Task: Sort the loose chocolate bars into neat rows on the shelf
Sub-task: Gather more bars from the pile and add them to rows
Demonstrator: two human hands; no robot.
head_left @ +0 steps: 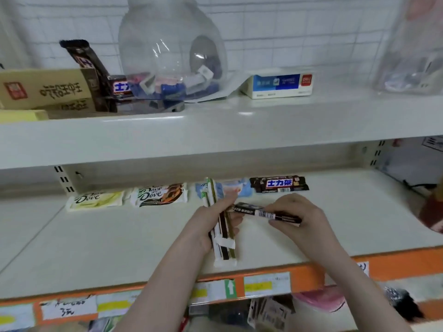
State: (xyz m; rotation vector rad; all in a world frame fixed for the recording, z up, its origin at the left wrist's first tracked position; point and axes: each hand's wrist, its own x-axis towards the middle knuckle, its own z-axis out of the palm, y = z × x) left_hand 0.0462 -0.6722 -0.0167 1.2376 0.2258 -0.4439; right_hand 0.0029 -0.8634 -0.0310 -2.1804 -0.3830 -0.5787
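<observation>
My left hand grips a stack of chocolate bars held on edge, pointing away from me over the middle shelf. My right hand pinches a dark Snickers bar by its right end, its left end touching the stack. Along the back of the shelf lie a pale yellow Dove bar, a brown Dove bar, a light blue bar and a dark Snickers bar, side by side in a row.
The upper shelf carries a tan carton, upright dark bars, a clear plastic bag of sweets and a white-blue box. An orange price rail edges the middle shelf. Another bag hangs at the right.
</observation>
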